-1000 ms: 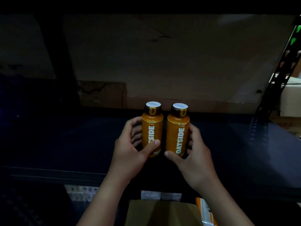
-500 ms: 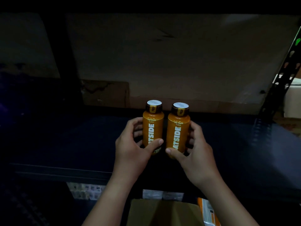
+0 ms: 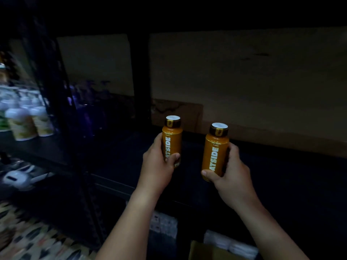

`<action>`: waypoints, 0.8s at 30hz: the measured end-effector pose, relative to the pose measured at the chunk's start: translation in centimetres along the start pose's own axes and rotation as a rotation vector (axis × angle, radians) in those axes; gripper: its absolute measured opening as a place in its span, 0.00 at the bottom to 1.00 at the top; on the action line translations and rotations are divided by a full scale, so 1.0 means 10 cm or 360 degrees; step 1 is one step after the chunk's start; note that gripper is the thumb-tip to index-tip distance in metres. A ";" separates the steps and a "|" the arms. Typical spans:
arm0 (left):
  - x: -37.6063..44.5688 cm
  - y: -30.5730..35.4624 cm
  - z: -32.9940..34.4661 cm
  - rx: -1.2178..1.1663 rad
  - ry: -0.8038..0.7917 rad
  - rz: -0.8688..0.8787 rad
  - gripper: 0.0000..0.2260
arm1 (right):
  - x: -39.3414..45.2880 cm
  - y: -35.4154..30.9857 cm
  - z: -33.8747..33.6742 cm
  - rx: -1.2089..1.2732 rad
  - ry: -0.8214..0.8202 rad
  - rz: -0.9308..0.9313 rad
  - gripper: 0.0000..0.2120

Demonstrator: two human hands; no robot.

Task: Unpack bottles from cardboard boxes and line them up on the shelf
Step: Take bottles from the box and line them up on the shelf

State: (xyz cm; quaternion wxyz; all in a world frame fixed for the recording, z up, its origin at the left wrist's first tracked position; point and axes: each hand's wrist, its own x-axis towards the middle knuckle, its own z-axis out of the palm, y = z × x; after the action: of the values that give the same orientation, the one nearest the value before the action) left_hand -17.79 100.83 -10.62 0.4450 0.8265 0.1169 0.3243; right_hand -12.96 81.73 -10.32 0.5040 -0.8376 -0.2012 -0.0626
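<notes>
Two orange bottles, one per hand, both upright over the dark shelf [image 3: 281,175] and clearly apart. Left hand [image 3: 157,166] is wrapped around the left bottle [image 3: 171,139], thumb across the label; right hand [image 3: 232,175] grips the right bottle [image 3: 216,149], which sits a bit nearer. Cardboard box [image 3: 204,250] peeks in down below, and pale bottles [image 3: 28,122] blur on the far-left shelves.

Dim room, bare beige wall [image 3: 244,81], patterned floor [image 3: 28,239]
</notes>
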 end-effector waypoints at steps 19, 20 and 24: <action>1.11 -0.81 -0.43 0.0279 0.0065 -0.0180 0.32 | 1.19 -0.55 1.62 -0.0094 -0.0061 0.0003 0.39; 1.13 -0.82 -0.43 0.0278 0.0071 -0.0169 0.32 | 1.22 -0.55 1.65 -0.0081 -0.0063 0.0021 0.39; 1.15 -0.88 -0.39 0.0276 0.0117 -0.0126 0.32 | 1.24 -0.51 1.70 -0.0030 -0.0040 0.0010 0.39</action>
State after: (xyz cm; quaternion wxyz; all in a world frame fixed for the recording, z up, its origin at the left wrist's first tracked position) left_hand -10.70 114.04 -11.23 0.3797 0.8442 0.1933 0.3253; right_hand -5.34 102.03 -10.55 0.4936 -0.8437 -0.2042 -0.0524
